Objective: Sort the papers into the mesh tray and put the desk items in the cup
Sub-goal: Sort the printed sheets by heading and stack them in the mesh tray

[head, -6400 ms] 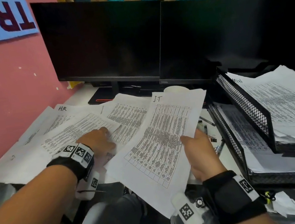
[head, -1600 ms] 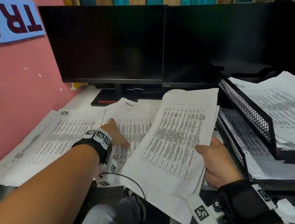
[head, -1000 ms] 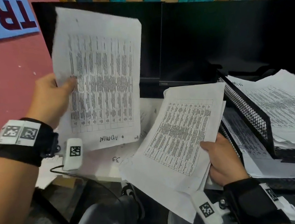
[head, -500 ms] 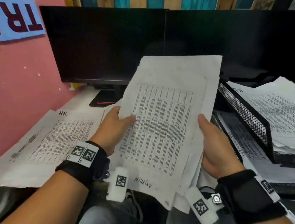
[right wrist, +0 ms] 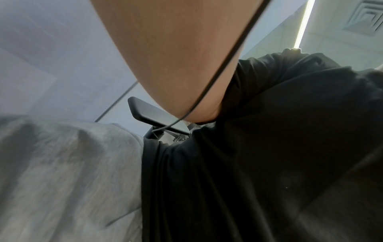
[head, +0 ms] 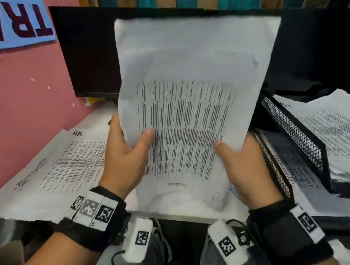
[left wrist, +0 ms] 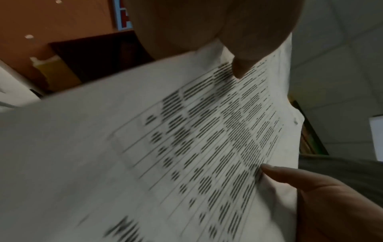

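A bundle of printed sheets [head: 190, 99] stands nearly upright in front of the monitors, its lower edge near the desk front. My left hand [head: 128, 151] grips its left edge, thumb across the print. My right hand [head: 242, 163] grips its lower right edge, thumb on the front. In the left wrist view the same sheets [left wrist: 165, 147] fill the frame, with my left thumb [left wrist: 242, 65] on top and the right thumb [left wrist: 290, 176] at the edge. The black mesh tray [head: 293, 131] with stacked papers stands at the right. The cup is hidden. The right wrist view shows only my arm and clothing.
More sheets, one marked HR [head: 63, 168], lie on the white desk [head: 179, 211] at the left. Two dark monitors [head: 89, 54] stand behind, close to the raised sheets. A pink wall [head: 12, 104] borders the left side.
My left hand lifted a sheet off the desk and laid it on the bundle in my right hand. Both hands have since tipped the bundle up to nearly upright.
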The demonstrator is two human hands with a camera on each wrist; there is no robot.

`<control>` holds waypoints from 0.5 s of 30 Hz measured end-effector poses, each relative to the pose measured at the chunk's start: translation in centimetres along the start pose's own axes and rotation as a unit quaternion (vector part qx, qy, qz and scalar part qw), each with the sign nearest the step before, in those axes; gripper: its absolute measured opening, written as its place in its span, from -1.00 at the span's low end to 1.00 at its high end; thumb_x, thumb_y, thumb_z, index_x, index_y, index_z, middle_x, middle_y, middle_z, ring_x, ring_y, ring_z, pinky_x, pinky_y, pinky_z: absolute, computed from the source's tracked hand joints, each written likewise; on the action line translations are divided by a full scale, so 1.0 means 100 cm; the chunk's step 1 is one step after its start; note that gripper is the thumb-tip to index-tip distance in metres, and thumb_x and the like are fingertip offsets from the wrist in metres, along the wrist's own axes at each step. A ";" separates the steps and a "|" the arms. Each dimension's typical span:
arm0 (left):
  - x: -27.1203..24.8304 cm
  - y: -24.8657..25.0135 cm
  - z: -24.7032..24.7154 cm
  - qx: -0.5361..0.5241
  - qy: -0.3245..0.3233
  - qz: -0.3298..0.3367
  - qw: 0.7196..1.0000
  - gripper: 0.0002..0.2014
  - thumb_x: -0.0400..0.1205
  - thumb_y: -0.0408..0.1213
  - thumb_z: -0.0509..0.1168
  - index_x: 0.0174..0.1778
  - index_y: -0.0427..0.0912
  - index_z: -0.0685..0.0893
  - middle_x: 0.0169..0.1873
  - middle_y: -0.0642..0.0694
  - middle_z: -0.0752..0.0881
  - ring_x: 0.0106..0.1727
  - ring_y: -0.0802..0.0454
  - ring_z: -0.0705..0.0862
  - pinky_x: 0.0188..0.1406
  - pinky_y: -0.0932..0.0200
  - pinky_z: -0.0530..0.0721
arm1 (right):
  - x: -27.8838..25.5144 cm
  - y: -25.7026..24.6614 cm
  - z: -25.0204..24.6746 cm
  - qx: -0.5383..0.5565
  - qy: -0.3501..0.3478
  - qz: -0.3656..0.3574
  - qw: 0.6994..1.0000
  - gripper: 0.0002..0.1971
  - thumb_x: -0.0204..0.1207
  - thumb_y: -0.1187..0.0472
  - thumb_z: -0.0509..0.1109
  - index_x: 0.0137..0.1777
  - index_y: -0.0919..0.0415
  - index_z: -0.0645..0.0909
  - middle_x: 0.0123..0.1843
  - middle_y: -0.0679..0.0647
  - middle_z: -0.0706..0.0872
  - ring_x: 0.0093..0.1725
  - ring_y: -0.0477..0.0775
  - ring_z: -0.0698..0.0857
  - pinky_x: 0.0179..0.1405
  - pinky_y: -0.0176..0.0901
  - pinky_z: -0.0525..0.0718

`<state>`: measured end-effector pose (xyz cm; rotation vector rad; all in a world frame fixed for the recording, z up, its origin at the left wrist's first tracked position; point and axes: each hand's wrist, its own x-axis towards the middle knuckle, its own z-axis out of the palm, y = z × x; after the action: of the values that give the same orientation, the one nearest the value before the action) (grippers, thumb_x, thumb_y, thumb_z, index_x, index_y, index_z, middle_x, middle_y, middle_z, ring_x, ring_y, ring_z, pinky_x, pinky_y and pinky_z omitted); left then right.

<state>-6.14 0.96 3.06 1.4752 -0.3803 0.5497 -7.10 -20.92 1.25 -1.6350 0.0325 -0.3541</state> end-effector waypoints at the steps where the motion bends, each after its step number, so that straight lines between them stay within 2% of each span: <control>1: -0.002 -0.004 -0.003 -0.011 -0.017 -0.016 1.000 -0.51 0.65 -0.41 0.37 0.39 0.15 0.42 0.22 0.07 0.72 0.27 0.17 0.73 0.12 0.29 0.73 | -0.001 0.003 0.001 0.007 0.002 0.006 1.000 -0.63 0.69 0.26 0.49 0.45 -0.03 0.68 0.28 -0.11 0.87 0.29 0.01 0.84 0.38 0.29 0.78; 3: -0.004 -0.009 -0.008 -0.010 -0.041 -0.037 0.998 -0.45 0.60 -0.29 0.41 0.45 0.14 0.39 0.25 0.08 0.73 0.31 0.13 0.72 0.15 0.26 0.73 | -0.002 0.007 0.000 0.021 0.009 0.013 1.000 -0.65 0.69 0.26 0.50 0.43 -0.03 0.68 0.26 -0.09 0.88 0.26 0.02 0.86 0.35 0.29 0.80; 6: -0.003 -0.018 -0.013 -0.027 -0.069 -0.074 0.995 -0.42 0.59 -0.30 0.48 0.46 0.14 0.40 0.28 0.10 0.75 0.32 0.05 0.73 0.20 0.12 0.75 | -0.002 0.007 0.000 0.026 0.009 0.012 1.000 -0.65 0.72 0.29 0.46 0.44 -0.01 0.68 0.28 -0.09 0.87 0.29 0.00 0.85 0.39 0.28 0.78; 9: -0.001 -0.028 -0.019 -0.039 -0.084 -0.119 0.989 -0.34 0.45 -0.18 0.41 0.52 -0.02 0.46 0.30 -0.03 0.75 0.32 -0.04 0.73 0.26 -0.09 0.72 | 0.000 0.008 -0.001 0.026 0.004 0.022 0.999 -0.63 0.73 0.34 0.41 0.44 -0.04 0.68 0.27 -0.12 0.87 0.28 -0.02 0.84 0.40 0.27 0.77; 10: -0.001 -0.031 -0.019 -0.035 -0.087 -0.129 0.987 -0.35 0.44 -0.13 0.39 0.50 -0.06 0.50 0.29 -0.05 0.75 0.31 -0.04 0.73 0.26 -0.11 0.70 | 0.000 0.009 -0.001 0.026 0.004 0.028 0.999 -0.62 0.72 0.35 0.40 0.44 -0.05 0.68 0.27 -0.13 0.88 0.29 -0.01 0.84 0.40 0.28 0.77; 13: -0.003 -0.038 -0.017 0.026 -0.101 -0.135 0.985 -0.60 0.50 -0.14 0.36 0.28 0.03 0.64 0.16 0.08 0.79 0.20 0.14 0.75 0.17 0.08 0.66 | 0.000 0.015 0.002 0.033 0.005 0.057 0.998 -0.62 0.72 0.39 0.34 0.36 -0.08 0.72 0.24 -0.12 0.89 0.30 0.05 0.84 0.42 0.33 0.75; 15: -0.005 -0.044 -0.018 0.069 -0.113 -0.147 0.980 -0.75 0.56 -0.07 0.34 0.14 0.05 0.69 0.03 0.10 0.81 0.09 0.16 0.76 0.12 0.09 0.65 | 0.000 0.017 0.003 0.049 0.006 0.076 0.996 -0.62 0.75 0.41 0.30 0.31 -0.08 0.74 0.23 -0.11 0.90 0.30 0.08 0.84 0.44 0.34 0.74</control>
<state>-4.22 2.62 -1.04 1.6991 -0.2972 0.1745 -6.70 -20.78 -0.44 -1.5223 0.1451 -0.2457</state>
